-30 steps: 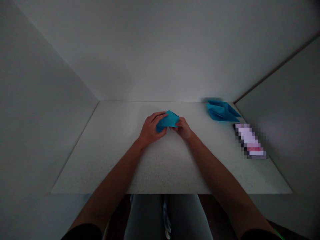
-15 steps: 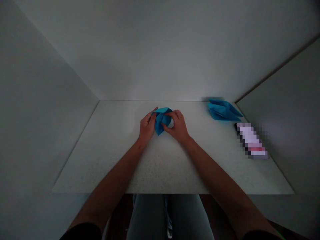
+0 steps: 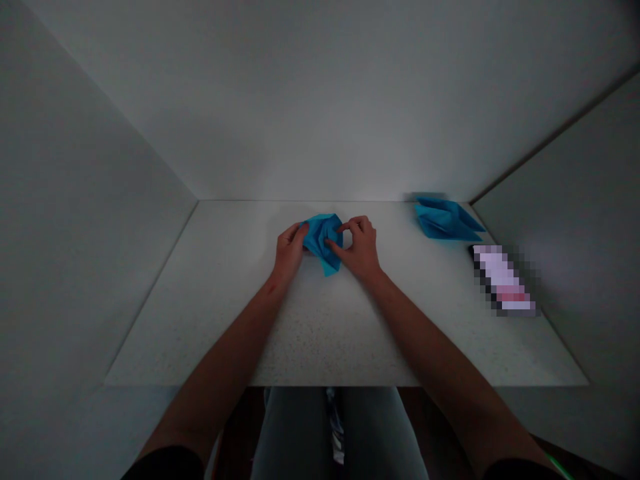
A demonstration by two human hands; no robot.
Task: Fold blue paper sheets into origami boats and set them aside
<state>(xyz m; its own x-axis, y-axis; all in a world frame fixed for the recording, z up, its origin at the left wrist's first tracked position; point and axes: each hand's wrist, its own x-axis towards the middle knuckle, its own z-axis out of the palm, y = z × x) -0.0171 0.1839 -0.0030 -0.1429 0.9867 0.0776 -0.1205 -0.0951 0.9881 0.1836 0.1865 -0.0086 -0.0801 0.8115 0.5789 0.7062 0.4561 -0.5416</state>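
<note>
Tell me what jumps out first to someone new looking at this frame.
The blue folded paper, pinched between the left hand and right hand at the middle of the dim white table, draws the eye first. Next is a second blue folded piece at the far right corner, with a pixelated object just nearer along the right edge.

Blue paper piece (image 3: pixel 323 241): thin paper, matt, rumpled, many sharp creases, same blue on every face seen.
2nd folded blue paper (image 3: pixel 447 220): same matt paper, flat smooth panels, crisp fold edges.
Tabletop (image 3: pixel 320 333): pale hard surface, fine dark speckle, dull finish.
Walls (image 3: pixel 320 100): plain, smooth, matt, off-white.
Trousers (image 3: pixel 295 433): light grey cloth, soft folds.
Sleeve end (image 3: pixel 165 467): dark cloth, weave too dim to tell.
Pixelated object (image 3: pixel 503 280): material cannot be told.
</note>
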